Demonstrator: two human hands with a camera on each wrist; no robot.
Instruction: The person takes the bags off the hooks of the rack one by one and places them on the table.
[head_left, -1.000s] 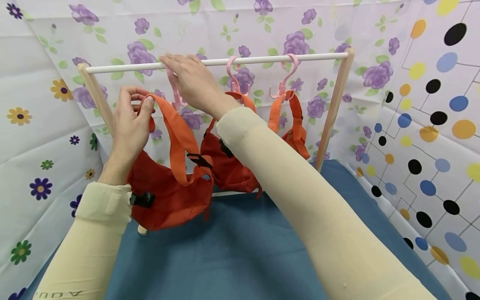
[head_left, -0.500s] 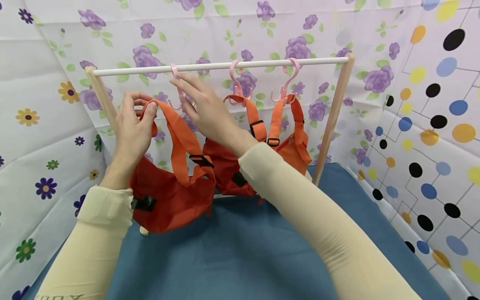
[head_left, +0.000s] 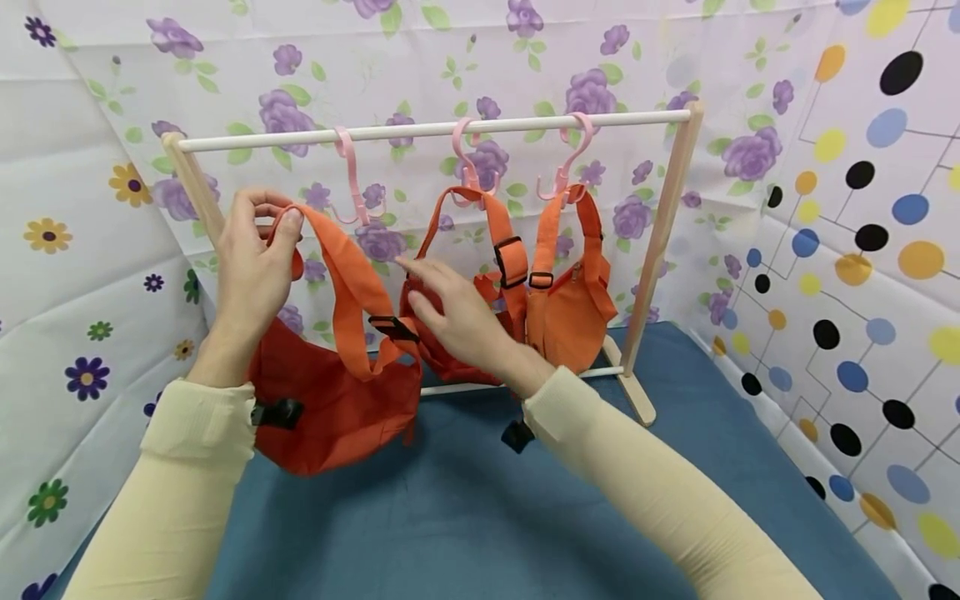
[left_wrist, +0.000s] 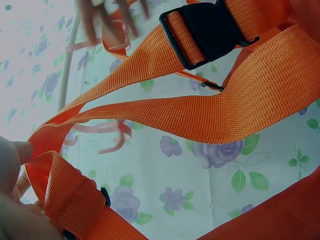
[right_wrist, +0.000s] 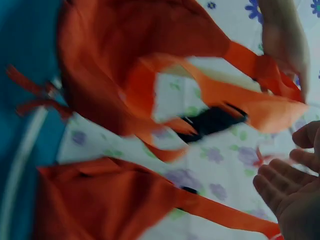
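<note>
Orange and limp, the strap is pinched between the left hand's thumb and fingers; its bag hangs below, near the rack's left end, apart from the left hook. The right hand grips nothing, fingers nearly straight, before the middle bag; contact there cannot be told. Light and soft by its look, the held bag probably sags and swings; the strap's upper bend, clear of the stiff buckle, seems the best hold.

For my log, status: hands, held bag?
Left hand pinches strap of leftmost bag. Right hand open, empty. Strap off left pink hook; nothing visibly between.
</note>
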